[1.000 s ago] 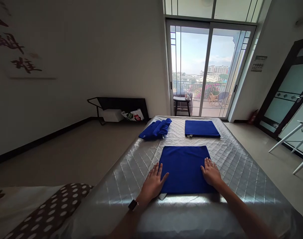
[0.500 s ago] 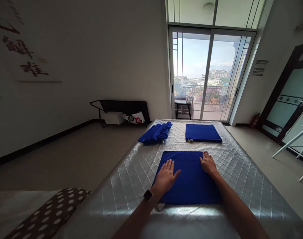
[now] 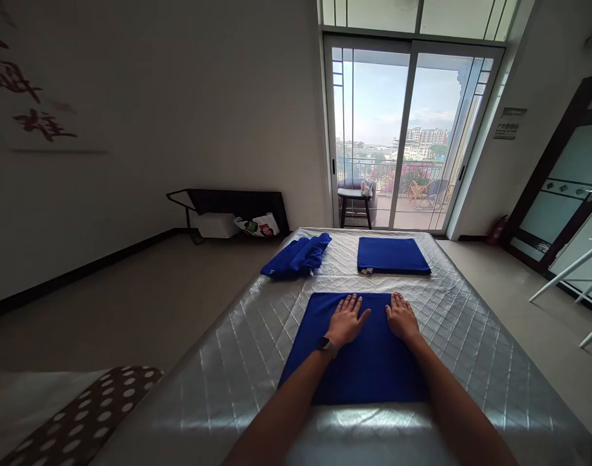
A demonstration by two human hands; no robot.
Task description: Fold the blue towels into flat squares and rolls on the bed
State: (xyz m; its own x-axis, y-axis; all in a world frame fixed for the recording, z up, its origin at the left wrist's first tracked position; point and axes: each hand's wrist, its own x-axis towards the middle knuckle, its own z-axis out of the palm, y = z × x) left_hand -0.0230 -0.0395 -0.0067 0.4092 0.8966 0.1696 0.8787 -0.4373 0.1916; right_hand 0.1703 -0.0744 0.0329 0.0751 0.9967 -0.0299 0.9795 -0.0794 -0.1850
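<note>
A flat blue folded cloth [image 3: 368, 369] lies on the silvery quilted mattress [image 3: 242, 362] in front of me. My left hand [image 3: 347, 320], with a dark watch [image 3: 326, 345] at its wrist, rests flat on the cloth's far half, fingers stretched out. Flat too is my right hand [image 3: 401, 317], near the cloth's far right corner, fingers straight. Neither hand grips anything. Beyond them sits a second neatly folded blue cloth [image 3: 393, 255], a small white tag at its near edge. To its left is a crumpled blue cloth heap [image 3: 296, 257]. My forearms hide parts of the near cloth.
Bedding with a brown polka-dot edge [image 3: 92, 408] lies at the lower left. A low black rack [image 3: 235, 199] stands by the wall with a white box [image 3: 216, 225]. Glass sliding doors [image 3: 368, 129] are at the back; white furniture legs [image 3: 565, 272] stand at right.
My left hand has slid from the near cloth's left edge inward and away from me. My right hand has moved along the right side to the far corner. The other cloths stay in place.
</note>
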